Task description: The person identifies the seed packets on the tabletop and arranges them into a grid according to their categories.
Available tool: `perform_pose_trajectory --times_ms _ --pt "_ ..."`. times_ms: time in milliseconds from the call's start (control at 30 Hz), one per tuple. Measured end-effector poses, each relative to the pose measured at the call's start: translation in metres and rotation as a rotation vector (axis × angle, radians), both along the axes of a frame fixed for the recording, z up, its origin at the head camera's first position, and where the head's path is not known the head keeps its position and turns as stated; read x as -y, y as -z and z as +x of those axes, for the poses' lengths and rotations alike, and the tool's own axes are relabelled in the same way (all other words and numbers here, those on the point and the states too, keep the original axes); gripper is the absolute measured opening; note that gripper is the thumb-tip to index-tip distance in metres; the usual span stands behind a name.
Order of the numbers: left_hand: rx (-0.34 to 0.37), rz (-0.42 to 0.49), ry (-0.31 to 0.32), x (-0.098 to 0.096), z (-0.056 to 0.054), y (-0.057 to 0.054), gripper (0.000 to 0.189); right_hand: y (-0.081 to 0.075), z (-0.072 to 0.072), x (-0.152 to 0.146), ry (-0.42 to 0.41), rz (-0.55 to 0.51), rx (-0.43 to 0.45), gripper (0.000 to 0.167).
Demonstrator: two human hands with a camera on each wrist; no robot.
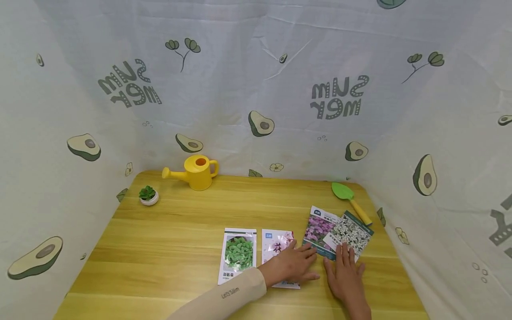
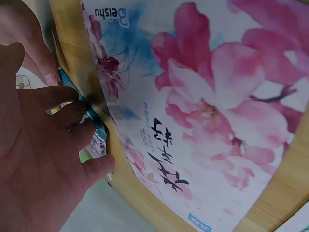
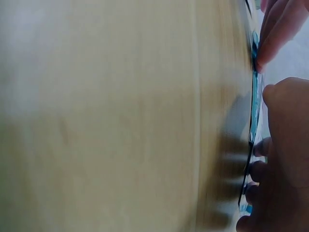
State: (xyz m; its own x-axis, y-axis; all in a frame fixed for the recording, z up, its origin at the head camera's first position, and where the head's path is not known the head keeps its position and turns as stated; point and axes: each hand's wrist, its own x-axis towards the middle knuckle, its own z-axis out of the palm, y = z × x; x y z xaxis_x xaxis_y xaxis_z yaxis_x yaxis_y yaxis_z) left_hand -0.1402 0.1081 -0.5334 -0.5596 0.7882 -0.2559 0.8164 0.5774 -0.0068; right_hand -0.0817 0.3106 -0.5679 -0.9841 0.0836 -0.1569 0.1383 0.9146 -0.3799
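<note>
Two seed packets overlap at the right of the table in the head view: one with purple flowers (image 1: 318, 227), and over its right part one with white flowers (image 1: 352, 232). My left hand (image 1: 296, 264) reaches across with fingers spread, its fingertips at the lower left edge of the purple-flower packet. Fingers extended, my right hand (image 1: 346, 278) rests on the lower edge of the white-flower packet. Under my left forearm and wrist lies a pink-blossom packet (image 2: 207, 106), partly covered in the head view. Beside it, a green-leaf packet (image 1: 239, 252) lies flat.
A toy trowel (image 1: 342, 192) with green blade and yellow handle lies behind the right-hand packets. At the back left stand a yellow watering can (image 1: 199, 174) and a small potted plant (image 1: 149, 196). Printed cloth (image 1: 232, 89) hangs around the wooden table (image 1: 160, 249).
</note>
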Motion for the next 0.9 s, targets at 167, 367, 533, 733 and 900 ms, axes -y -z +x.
perform_pose_trajectory --times_ms 167,367,533,733,900 --pt "-0.003 -0.01 -0.006 -0.0035 -0.0012 0.0005 0.073 0.0006 -0.0009 -0.0003 0.0 0.016 0.025 0.082" --pt "-0.015 0.0 -0.007 -0.0059 -0.0029 0.0023 0.07 0.0001 0.0005 -0.0001 0.004 0.018 0.03 0.083" --pt "-0.039 0.005 -0.01 -0.0076 -0.0039 0.0017 0.066 0.0017 0.0018 0.001 0.011 0.013 -0.001 0.082" --pt "-0.037 0.033 -0.033 -0.0087 -0.0052 -0.0023 0.059 0.0009 0.0021 0.0016 0.015 0.016 -0.001 0.082" --pt "-0.042 0.064 -0.059 -0.0095 -0.0098 -0.002 0.058 0.0009 0.0027 0.0008 0.007 0.033 0.009 0.082"
